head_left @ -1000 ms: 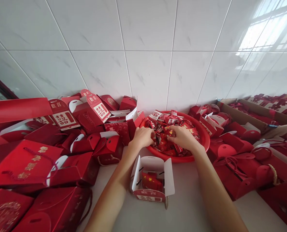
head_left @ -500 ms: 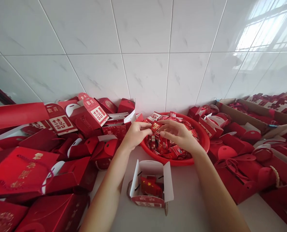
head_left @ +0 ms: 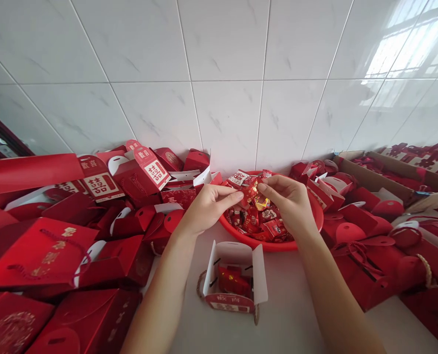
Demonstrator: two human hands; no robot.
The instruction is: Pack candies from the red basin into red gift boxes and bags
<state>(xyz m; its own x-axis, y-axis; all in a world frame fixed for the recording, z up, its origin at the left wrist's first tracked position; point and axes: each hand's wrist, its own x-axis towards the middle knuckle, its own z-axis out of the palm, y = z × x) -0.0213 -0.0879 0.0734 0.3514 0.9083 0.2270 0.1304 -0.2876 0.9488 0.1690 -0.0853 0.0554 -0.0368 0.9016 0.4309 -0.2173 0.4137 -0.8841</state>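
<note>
Over the red plastic basin (head_left: pixel 317 221), both my hands are closed at a red-and-gold wrapped candy (head_left: pixel 251 195). My left hand (head_left: pixel 209 209) pinches its left side between thumb and fingers. The thumb and forefinger of my right hand (head_left: pixel 293 201) grip its upper right; whether a second candy is there too I cannot tell. Many red-wrapped candies (head_left: pixel 274 228) fill the basin. In front of it stands an opened gift box (head_left: pixel 260 273), white inside with a rope handle, with red wrapped pieces (head_left: pixel 234 280) lying in it.
Red gift boxes (head_left: pixel 115 263) are piled at the left, some with flaps up. More red boxes (head_left: pixel 366 268) crowd the right side, beside a cardboard carton (head_left: pixel 374 169) of red items. A white tiled wall (head_left: pixel 226 113) rises behind the table (head_left: pixel 285 305).
My right hand has closed from loosely curved fingers onto the candy. The candy has moved slightly right, showing more gold. The whole view has shifted a little.
</note>
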